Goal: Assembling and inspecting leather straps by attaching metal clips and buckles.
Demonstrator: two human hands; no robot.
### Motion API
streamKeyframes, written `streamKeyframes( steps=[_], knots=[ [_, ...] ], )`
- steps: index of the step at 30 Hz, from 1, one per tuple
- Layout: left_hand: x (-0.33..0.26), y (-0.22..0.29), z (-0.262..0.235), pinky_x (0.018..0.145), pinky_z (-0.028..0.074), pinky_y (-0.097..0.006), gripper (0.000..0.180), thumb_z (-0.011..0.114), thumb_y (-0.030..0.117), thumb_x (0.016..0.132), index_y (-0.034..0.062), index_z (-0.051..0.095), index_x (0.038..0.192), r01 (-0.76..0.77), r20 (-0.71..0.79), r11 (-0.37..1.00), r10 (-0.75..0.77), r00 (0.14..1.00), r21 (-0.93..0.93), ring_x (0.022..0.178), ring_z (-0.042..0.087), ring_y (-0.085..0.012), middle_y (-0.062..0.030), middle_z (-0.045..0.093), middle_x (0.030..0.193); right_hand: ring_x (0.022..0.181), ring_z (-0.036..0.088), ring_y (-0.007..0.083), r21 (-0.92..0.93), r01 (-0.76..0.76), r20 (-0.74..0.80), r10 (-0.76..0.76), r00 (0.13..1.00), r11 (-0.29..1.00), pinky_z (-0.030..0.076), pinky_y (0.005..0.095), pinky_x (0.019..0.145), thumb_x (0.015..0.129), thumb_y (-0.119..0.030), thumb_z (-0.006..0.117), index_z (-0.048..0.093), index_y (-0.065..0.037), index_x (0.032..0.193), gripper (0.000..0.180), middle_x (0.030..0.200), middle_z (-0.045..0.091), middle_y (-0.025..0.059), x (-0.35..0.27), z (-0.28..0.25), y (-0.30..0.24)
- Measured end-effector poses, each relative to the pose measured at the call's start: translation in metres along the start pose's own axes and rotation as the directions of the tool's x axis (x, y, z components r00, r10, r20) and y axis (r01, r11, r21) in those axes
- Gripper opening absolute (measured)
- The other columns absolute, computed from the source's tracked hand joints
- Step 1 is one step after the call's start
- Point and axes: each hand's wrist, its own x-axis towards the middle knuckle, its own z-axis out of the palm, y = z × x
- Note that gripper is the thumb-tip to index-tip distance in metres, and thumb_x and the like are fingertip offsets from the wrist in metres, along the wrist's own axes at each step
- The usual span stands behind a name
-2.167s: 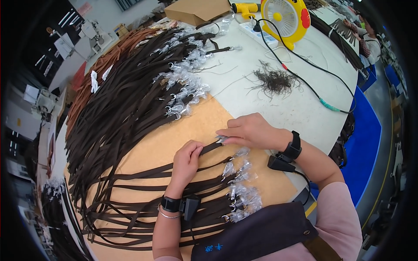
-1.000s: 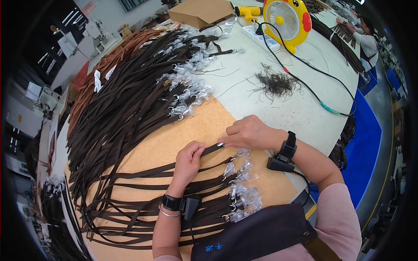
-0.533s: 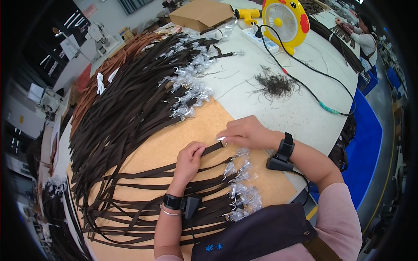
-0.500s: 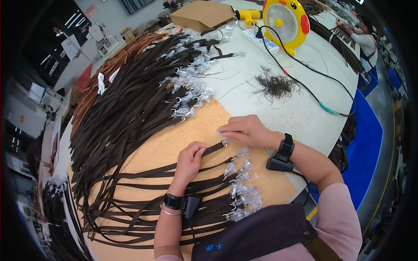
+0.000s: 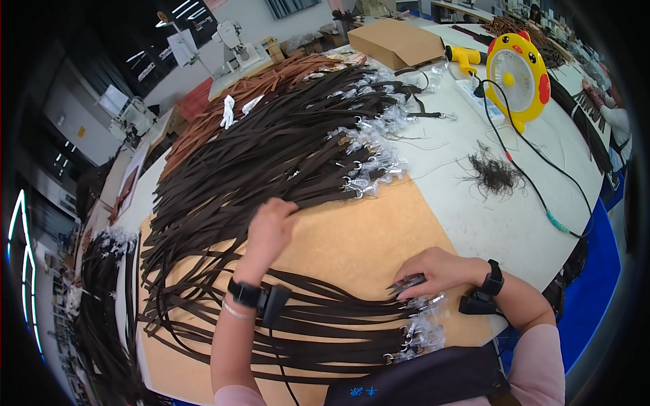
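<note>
My left hand point(image 5: 269, 230) is at the near edge of a big pile of dark brown straps point(image 5: 250, 155), its fingertips over the nearest strap. Its fingers look stretched out and apart from the thumb, slightly smeared. A small pair of dark thread snips point(image 5: 410, 280) is held in my right hand point(image 5: 433, 272), the blades pointing left. That hand hovers over the clasp ends of a second, smaller group of dark straps point(image 5: 325, 325). Clear plastic wraps the metal clasps point(image 5: 423, 335) at their right ends. Tan board point(image 5: 359, 237) lies under this group.
A yellow cartoon fan point(image 5: 518, 78) stands at the back right, beside a white power strip point(image 5: 481, 101) and a black cable point(image 5: 542, 210). Thread scraps point(image 5: 493, 172) lie on the white table. There is also a cardboard box point(image 5: 396, 42) behind the pile. Another person point(image 5: 613, 115) works at far right.
My left hand has released the strap it held and moved left and away from me to the pile's edge. My right hand has come down toward the front straps' clasp ends. The view has shifted left.
</note>
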Motion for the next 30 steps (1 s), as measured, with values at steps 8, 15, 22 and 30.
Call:
streamKeyframes(
  steps=[8,15,22,30],
  knots=[
    [0.052,-0.054,0.036,0.085,0.045,-0.040,0.021,0.074,0.011,0.081,0.0046,0.068,0.100,0.017,-0.242,0.988,0.021,0.970,0.156,0.099,0.059,-0.0273,-0.0043,0.065,0.105,0.072,0.066,0.0244,0.053,-0.012,-0.097,0.017,0.995,0.999,0.049,0.0321,0.063,0.089,-0.038,0.073,0.072,-0.009,0.105,0.034,0.083,0.070,0.0095,-0.001,0.000,0.010],
    [-0.013,0.070,-0.002,0.064,0.046,-0.037,0.031,0.064,-0.004,0.073,0.0089,0.071,0.100,-0.448,-0.035,0.866,0.452,0.891,-0.224,0.071,0.059,-0.0258,-0.0072,0.062,0.079,0.072,0.066,0.0154,0.184,-0.179,-0.585,0.254,0.770,0.966,0.050,0.0294,0.063,0.092,-0.018,0.070,0.071,-0.009,0.113,0.023,0.090,0.072,0.0107,-0.002,-0.016,0.014],
    [-0.059,0.074,0.008,0.063,0.046,-0.038,0.005,0.066,0.008,0.088,0.0055,0.068,0.083,-0.342,0.076,0.868,0.393,0.917,-0.359,0.062,0.058,-0.0294,-0.0095,0.056,0.064,0.069,0.067,0.0252,-0.311,-0.015,-0.502,-0.151,0.852,0.950,0.050,0.0353,0.062,0.094,-0.019,0.063,0.066,-0.017,0.125,0.031,0.079,0.069,0.0099,0.031,-0.011,0.004],
    [-0.063,0.055,-0.011,0.053,0.037,-0.038,0.036,0.065,0.020,0.092,0.0028,0.053,0.063,-0.225,-0.066,0.911,0.215,0.974,-0.347,0.051,0.049,-0.0306,-0.0112,0.048,0.055,0.073,0.068,0.0332,-0.618,-0.253,-0.289,0.084,0.954,0.745,0.051,0.0433,0.065,0.084,-0.028,0.069,0.069,-0.014,0.102,0.023,0.073,0.068,0.0120,0.037,-0.035,0.011]
  ],
)
